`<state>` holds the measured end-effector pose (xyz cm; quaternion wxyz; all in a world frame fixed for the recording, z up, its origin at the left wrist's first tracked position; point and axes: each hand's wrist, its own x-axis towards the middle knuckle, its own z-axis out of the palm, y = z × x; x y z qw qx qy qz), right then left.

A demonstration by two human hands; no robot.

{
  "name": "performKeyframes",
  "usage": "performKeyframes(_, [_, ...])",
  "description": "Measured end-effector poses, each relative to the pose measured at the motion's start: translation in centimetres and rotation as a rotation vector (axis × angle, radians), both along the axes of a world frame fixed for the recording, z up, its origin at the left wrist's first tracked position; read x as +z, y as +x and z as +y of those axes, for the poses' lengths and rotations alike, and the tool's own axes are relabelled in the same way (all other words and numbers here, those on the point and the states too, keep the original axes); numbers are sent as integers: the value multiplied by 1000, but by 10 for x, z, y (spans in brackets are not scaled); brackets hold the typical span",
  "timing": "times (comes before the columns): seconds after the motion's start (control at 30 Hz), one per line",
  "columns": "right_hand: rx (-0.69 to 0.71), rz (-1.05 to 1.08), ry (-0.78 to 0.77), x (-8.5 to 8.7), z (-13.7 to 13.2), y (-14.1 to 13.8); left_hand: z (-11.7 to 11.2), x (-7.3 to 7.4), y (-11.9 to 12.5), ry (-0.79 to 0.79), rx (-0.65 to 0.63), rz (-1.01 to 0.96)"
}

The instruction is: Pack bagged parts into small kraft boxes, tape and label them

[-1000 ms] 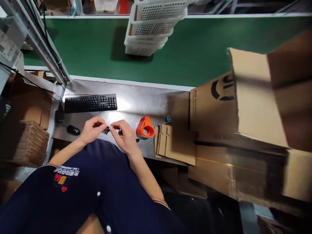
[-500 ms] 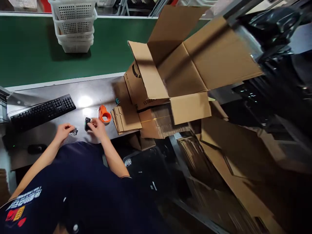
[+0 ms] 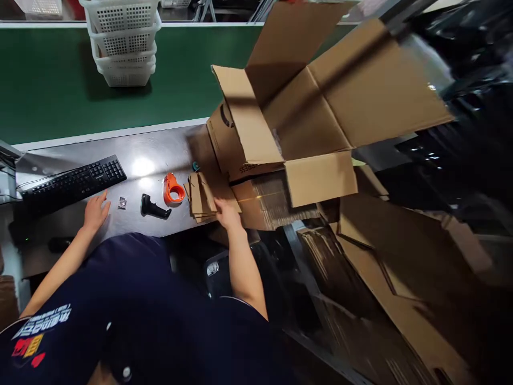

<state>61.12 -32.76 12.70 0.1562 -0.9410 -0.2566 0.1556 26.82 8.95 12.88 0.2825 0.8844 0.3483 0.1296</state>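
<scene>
My right hand (image 3: 228, 213) grips the edge of a flat, folded cardboard box (image 3: 206, 192), which tilts up a little from the stack of flat boxes (image 3: 196, 206) under it. My left hand (image 3: 96, 211) rests open on the metal table, fingers spread, just below the keyboard. Beside it lies a small clear packet (image 3: 122, 202) with something dark inside, too small to make out. Between my two hands a black barcode scanner (image 3: 154, 207) lies on its side. An orange tape dispenser (image 3: 173, 189) sits between the scanner and the stack.
A black keyboard (image 3: 74, 182) and a dark mouse (image 3: 60, 244) are at the left. A large open carton (image 3: 260, 133) stands at the right end of the metal table (image 3: 140, 144). White baskets (image 3: 126, 48) are stacked on the green surface (image 3: 48, 80). More flat cardboard (image 3: 401, 251) leans at lower right.
My right hand has let go of the scanner and moved right to the stack of folded boxes, lifting one edge. My left hand has released the packet and moved slightly left, opening.
</scene>
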Motion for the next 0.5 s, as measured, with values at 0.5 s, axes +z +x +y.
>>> performKeyframes(0.5, [-135, 516, 1178, 38, 216, -188, -54, 96, -27, -582, -369, -416])
